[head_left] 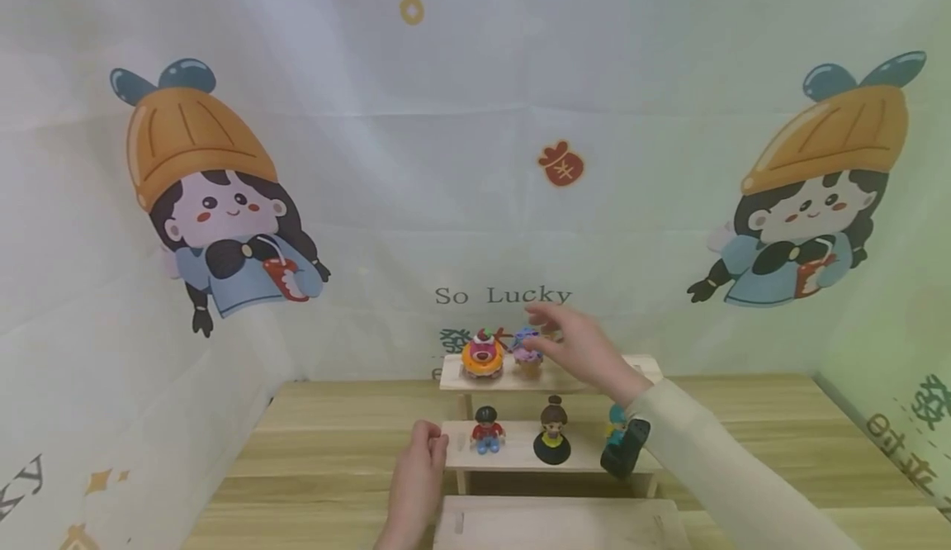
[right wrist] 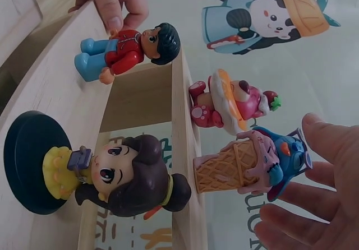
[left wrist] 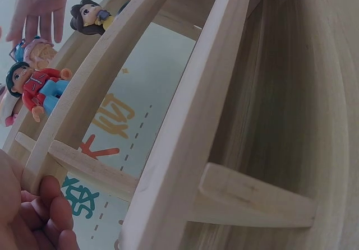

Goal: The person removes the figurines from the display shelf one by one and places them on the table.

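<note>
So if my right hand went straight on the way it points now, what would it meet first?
Probably the ice cream toy on the top shelf, close to your right hand; depth is unclear, so they may already touch.

Stepped shelf (head_left: 557, 521): matt pale wood. Ice-cream figurine (right wrist: 227, 169), far: smooth, plastic-looking. Backdrop (head_left: 416, 203): creased matt cloth. Tabletop (head_left: 334, 430): wood-grained.

Up top, far side, stands the cone figure (right wrist: 227, 169), upright, blue and pink over waffle tan; beneath it, the shelf (head_left: 518, 434), pale stepped wood!
</note>
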Demonstrator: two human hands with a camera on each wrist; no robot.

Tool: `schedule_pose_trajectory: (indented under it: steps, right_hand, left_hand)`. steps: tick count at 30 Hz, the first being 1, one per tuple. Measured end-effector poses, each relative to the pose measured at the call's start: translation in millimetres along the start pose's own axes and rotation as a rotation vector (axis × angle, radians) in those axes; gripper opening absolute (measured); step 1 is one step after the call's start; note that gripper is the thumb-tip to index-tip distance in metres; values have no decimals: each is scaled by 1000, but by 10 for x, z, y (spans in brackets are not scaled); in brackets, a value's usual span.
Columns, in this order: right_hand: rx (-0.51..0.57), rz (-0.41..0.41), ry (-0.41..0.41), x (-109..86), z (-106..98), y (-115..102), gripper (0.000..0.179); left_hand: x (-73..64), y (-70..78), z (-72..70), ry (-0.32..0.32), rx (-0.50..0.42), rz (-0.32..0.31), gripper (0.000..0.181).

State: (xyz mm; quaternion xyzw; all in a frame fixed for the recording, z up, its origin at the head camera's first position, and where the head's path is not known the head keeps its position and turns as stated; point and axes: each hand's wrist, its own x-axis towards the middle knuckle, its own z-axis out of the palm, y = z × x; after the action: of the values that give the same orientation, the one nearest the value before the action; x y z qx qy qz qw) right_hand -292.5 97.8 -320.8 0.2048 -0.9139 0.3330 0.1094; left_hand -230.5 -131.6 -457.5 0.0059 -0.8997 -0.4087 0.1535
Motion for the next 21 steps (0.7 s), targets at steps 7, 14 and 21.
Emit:
schedule_pose_trajectory:
  steps: [7, 14, 21]
  right_hand:
    - [-7, 2, -33, 47, 55, 7, 41]
    - [-12, -17, -30, 55, 69, 22, 34]
    - [14, 14, -8, 46, 99, 40, 31]
  left_hand:
    - [-9, 0, -4, 12, 9, 11, 13]
    - [-12, 12, -10, 14, 7, 24, 13]
    - [-26, 14, -8, 22, 16, 25, 13]
